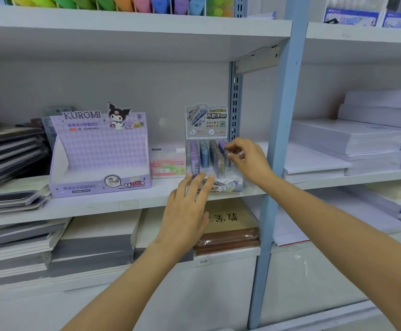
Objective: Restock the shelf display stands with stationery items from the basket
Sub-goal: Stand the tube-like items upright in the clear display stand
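On the middle shelf: a stand is sitting near the front edge, just left of the post, holding columns of tubes upright.
Tube: one tube is standing in the rightmost column, directly under the right fingertips, its top caught between thumb and forefinger.
Right hand: it is reaching in from the right and pinching that tube, the other fingers curling above it.
Left hand: it is lying open, straight fingers touching the stand's front lip, gripping nothing.
Neighbours: a pink box is sitting just left of the stand; a Kuromi box is standing beyond it.
Edges: notebooks are leaning in stacks at far left; paper is lying stacked right of the post.
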A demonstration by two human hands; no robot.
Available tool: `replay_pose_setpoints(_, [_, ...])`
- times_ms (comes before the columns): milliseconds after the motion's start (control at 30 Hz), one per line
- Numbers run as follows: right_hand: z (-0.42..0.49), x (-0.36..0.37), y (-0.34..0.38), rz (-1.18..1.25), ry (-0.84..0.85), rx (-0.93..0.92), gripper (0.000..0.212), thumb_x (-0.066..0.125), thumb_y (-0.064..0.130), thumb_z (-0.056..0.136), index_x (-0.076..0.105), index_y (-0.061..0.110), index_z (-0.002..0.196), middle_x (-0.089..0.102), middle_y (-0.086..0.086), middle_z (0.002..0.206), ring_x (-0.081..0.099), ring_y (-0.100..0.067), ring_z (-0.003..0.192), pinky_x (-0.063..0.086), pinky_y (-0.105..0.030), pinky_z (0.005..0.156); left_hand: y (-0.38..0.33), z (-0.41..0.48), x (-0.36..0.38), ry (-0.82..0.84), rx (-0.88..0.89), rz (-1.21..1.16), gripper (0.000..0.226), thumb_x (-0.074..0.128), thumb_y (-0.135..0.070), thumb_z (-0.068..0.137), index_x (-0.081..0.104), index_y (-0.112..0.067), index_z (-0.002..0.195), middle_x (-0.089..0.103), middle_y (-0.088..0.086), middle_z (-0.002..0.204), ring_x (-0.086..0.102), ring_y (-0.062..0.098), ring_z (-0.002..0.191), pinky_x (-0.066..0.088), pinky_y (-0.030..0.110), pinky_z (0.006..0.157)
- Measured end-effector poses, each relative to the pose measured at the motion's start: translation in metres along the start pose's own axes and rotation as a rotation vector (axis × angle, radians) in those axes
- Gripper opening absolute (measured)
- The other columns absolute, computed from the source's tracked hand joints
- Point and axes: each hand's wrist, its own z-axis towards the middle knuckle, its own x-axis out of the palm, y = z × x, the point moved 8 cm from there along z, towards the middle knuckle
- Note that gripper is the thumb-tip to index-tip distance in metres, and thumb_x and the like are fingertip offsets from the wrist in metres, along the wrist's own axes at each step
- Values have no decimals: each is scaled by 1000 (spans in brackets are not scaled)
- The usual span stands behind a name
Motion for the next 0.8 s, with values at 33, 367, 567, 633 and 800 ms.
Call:
replay_pose_setpoints(33, [-2,2,-2,-19,9,10,21,60,8,93,64,10,113,61,-7,111,56,-14,95,48,-30,89,0,0,-1,-7,3,-8,77,54,-24,90,12,-23,155,18,0,160,14,26,146,33,38,110])
replay_pose_setpoints(367, [-95,-24,53,253,-132,-188,9,54,12,94,62,12,97,62,2,92,57,-12,80,46,-23,69,-7,-38,-13,-312,63,-144,46,66,-3,75,59,-5,121,57,15,118,51,30,107,44,40,88])
replay_pose_setpoints(567, [-201,90,22,196,426,-121,14,60,17,93,68,10,83,62,7,69,52,-6,60,41,-20,57,-6,-118,95,10,-91,-420,18,65,-8,81,56,-13,96,58,-3,80,54,18,69,37,28,53])
replay_pose_setpoints(633, [-240,141,-17,138,633,0,15,60,22,93,70,13,86,64,9,70,52,-5,59,43,-22,60,-3,-156,155,276,-223,-467,11,60,-20,89,55,-17,99,60,-5,82,56,17,71,43,32,57])
replay_pose_setpoints(800, [-344,236,-108,14,1049,215,15,61,26,93,69,14,94,71,-3,89,60,-13,74,48,-28,69,-20,-268,272,921,-319,-479,10,49,-28,98,52,-22,90,68,4,97,59,19,83,40,26,65])
